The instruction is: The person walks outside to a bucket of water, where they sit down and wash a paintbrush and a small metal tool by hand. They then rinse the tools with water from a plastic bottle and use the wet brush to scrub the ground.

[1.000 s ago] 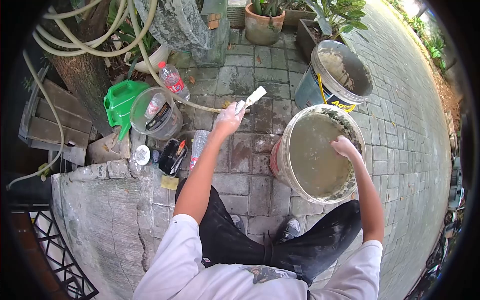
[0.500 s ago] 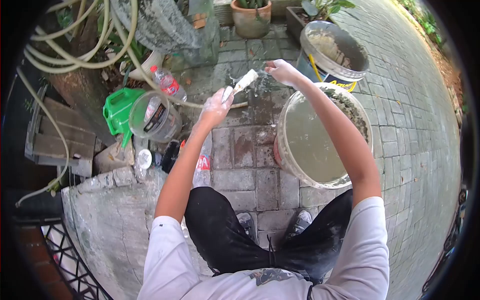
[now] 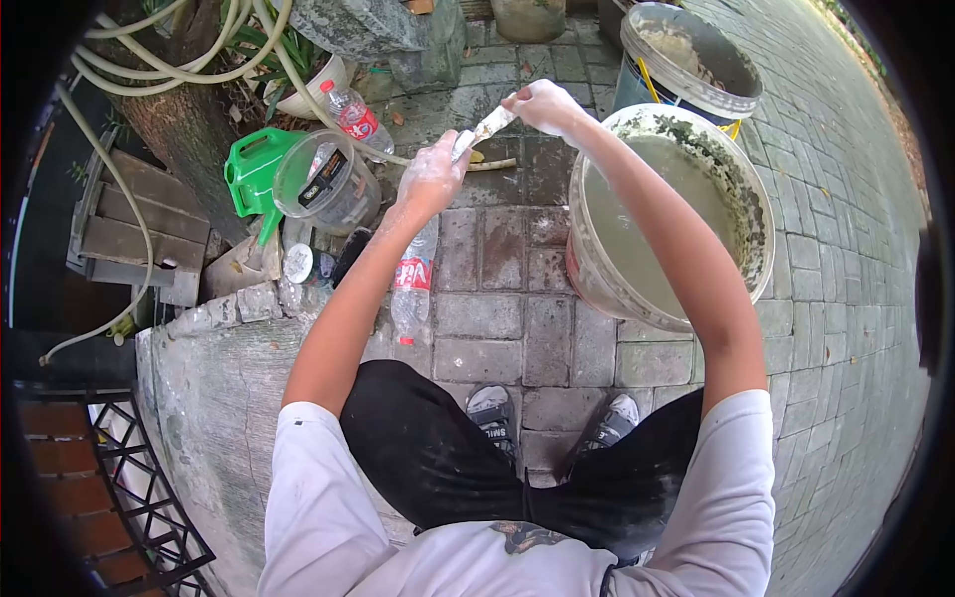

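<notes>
White bristles are presented at an upward slant on a narrow flat paintbrush [image 3: 490,123], held in midair over grey block paving [image 3: 477,316], left of a large off-white plastic bucket [image 3: 589,264] filled with murky liquid. Its handle is gripped in the closed left hand [image 3: 435,171], coated with whitish residue. The bristle tip appears to be pinched by the curled, drawn-together fingers of the right hand [image 3: 545,107], though the contact is partly hidden. Behind the bucket, a blue-walled pail with a yellow handle [image 3: 633,88] is placed. Below the left hand, a clear plastic bottle with a red label [image 3: 410,310] is laid on the blocks. Farther left, a clear plastic tub [image 3: 353,204] is set beside a green plastic watering can [image 3: 254,164]. Near the brush, the end of a cream rubber hose [image 3: 492,164] is stretched along the ground.
</notes>
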Available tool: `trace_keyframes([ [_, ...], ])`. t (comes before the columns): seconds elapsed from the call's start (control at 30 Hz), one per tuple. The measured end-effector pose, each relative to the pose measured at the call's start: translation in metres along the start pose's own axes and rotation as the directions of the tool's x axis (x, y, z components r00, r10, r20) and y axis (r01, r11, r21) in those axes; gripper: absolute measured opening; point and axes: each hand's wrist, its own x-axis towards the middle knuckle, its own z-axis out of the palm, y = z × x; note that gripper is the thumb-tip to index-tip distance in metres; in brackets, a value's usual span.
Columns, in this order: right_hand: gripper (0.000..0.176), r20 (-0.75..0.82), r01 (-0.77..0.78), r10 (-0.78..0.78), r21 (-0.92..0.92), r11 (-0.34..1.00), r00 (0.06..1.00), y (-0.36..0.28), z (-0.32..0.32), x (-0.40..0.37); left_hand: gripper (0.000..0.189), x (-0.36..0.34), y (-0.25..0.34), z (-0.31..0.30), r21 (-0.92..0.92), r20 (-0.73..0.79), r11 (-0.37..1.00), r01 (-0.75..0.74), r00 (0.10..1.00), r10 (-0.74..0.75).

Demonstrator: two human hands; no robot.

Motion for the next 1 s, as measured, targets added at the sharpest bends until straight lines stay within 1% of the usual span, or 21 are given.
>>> trace_keyframes([
  [0.07, 0.042, -0.017, 0.014, -0.016, -0.103, 0.995, 1.000, -0.003, 0.005, -0.004, 0.032, -0.003, -0.004, 0.009, 0.015, -0.024, 1.000, -0.016, 1.000, 0.017],
  [0.1, 0.044, 0.003, 0.049, -0.049, -0.082, 0.995, 0.999, 0.000, 0.006, -0.006, 0.032, -0.003, -0.006, 0.015, 0.022, -0.034, 0.999, -0.029, 0.999, 0.030],
  [0.17, 0.045, -0.027, 0.057, -0.059, -0.074, 0.996, 0.998, 0.004, 0.007, -0.007, 0.031, 0.000, -0.010, 0.022, 0.040, -0.057, 0.997, -0.059, 0.997, 0.061],
  [0.3, 0.039, -0.152, 0.039, -0.056, -0.112, 0.993, 0.987, 0.021, 0.003, 0.012, 0.030, -0.001, -0.005, 0.021, -0.043, -0.070, 0.997, -0.063, 0.996, 0.060],
  [0.4, 0.032, -0.087, 0.031, -0.041, -0.116, 0.993, 0.995, 0.022, 0.002, 0.017, 0.033, -0.005, -0.005, 0.021, -0.063, -0.130, 0.984, -0.169, 0.979, 0.159],
  [0.43, 0.027, -0.090, 0.053, -0.064, -0.118, 0.992, 0.994, 0.022, 0.000, 0.014, 0.034, -0.006, -0.005, 0.021, -0.073, -0.109, 0.987, -0.143, 0.985, 0.135],
  [0.5, 0.025, -0.060, 0.060, -0.065, -0.077, 0.995, 0.996, 0.019, -0.007, 0.009, 0.035, -0.009, -0.007, 0.019, -0.094, -0.070, 0.992, -0.082, 0.995, 0.075],
  [0.53, 0.024, -0.042, 0.069, -0.071, -0.058, 0.996, 0.997, 0.015, -0.008, 0.006, 0.035, -0.009, -0.010, 0.020, -0.103, -0.073, 0.992, -0.072, 0.995, 0.065],
  [0.57, 0.023, -0.062, 0.053, -0.056, -0.043, 0.998, 0.996, 0.010, -0.007, 0.003, 0.035, -0.008, -0.012, 0.021, -0.113, -0.080, 0.992, -0.063, 0.995, 0.054],
  [0.67, 0.025, -0.078, 0.093, -0.097, -0.053, 0.994, 0.992, 0.008, 0.000, 0.010, 0.035, -0.004, -0.015, 0.025, -0.137, -0.096, 0.990, -0.039, 0.995, 0.026],
  [0.7, 0.026, -0.083, 0.089, -0.093, -0.055, 0.995, 0.992, 0.006, -0.001, 0.008, 0.036, -0.003, -0.016, 0.027, -0.143, -0.095, 0.989, -0.033, 0.995, 0.019],
  [0.8, 0.028, -0.101, 0.118, -0.122, -0.045, 0.992, 0.987, 0.005, -0.004, 0.000, 0.038, -0.001, -0.014, 0.031, -0.110, -0.198, 0.992, -0.067, 0.979, 0.044],
  [0.83, 0.028, -0.109, 0.134, -0.139, -0.051, 0.990, 0.984, 0.007, -0.003, -0.002, 0.038, -0.001, -0.012, 0.032, -0.113, -0.190, 0.992, -0.064, 0.981, 0.042],
  [0.93, 0.028, -0.102, 0.118, -0.125, -0.070, 0.991, 0.987, 0.014, -0.003, -0.011, 0.040, 0.000, -0.008, 0.035, -0.120, -0.174, 0.991, -0.058, 0.984, 0.037],
  [1.0, 0.027, -0.116, 0.133, -0.135, -0.022, 0.991, 0.984, 0.018, -0.002, -0.016, 0.041, 0.001, -0.010, 0.039, -0.110, -0.169, 0.992, -0.064, 0.985, 0.044],
])
